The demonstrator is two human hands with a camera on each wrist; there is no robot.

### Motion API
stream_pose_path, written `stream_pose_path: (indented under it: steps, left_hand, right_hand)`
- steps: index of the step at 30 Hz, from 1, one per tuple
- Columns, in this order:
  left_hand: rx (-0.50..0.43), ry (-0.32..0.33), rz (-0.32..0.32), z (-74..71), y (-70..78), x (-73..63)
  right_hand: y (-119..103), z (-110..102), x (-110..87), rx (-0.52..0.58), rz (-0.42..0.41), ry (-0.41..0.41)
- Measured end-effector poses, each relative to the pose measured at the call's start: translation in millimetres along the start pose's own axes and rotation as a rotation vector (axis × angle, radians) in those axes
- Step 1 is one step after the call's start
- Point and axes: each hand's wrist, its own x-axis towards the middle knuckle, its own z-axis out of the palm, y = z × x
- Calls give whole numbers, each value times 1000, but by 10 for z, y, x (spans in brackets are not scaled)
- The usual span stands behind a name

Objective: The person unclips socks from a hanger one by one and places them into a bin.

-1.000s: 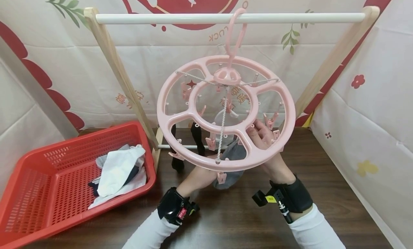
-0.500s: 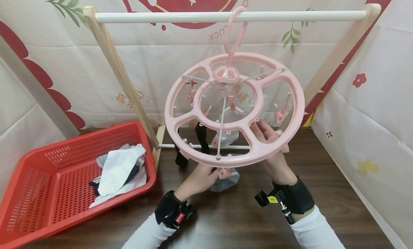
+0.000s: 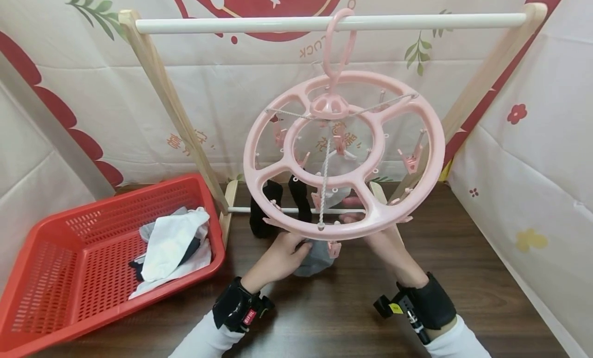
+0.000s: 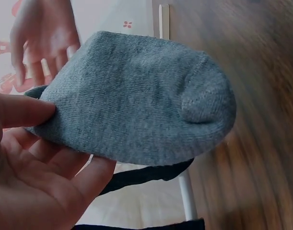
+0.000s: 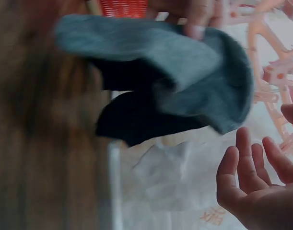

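Observation:
My left hand (image 3: 280,257) pinches a grey sock (image 4: 136,100) near its opening, thumb on top and fingers beneath. The sock's toe points away from the hand in the left wrist view. My right hand (image 5: 261,182) is apart from the sock, palm up with fingers spread; the ring partly hides it in the head view. Above both hands hangs a round pink clip hanger (image 3: 380,211) with small clips, one clip (image 3: 333,249) close to the sock. Black socks (image 3: 264,214) and a light grey sock (image 3: 338,195) hang below the ring.
The hanger's hook (image 3: 329,49) loops over a white rail (image 3: 222,26) on a wooden frame (image 3: 164,90). At left, a red basket (image 3: 116,310) holds white, grey and dark clothes (image 3: 169,244). Printed cloth walls surround the brown tabletop (image 3: 343,311).
The ring has swung to the right. My right hand has come away from the ring's clips and lowered. My left hand has shifted left and toward me with the grey sock.

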Motion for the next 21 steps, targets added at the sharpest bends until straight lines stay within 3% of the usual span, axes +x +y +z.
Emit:
stream_pose_path:
  steps: [5, 11, 17, 21]
  left_hand:
    - [38, -14, 24, -67, -4, -65]
    - [46, -56, 6, -169, -5, -168]
    - [14, -89, -18, -356, 27, -254]
    - [51, -68, 4, -470, 44, -289]
  right_hand:
    - [117, 18, -66, -98, -63, -79]
    - [183, 40, -170, -100, -27, -148]
    - [250, 56, -240, -214, -110, -165]
    - [253, 69, -256, -226, -140, -170]
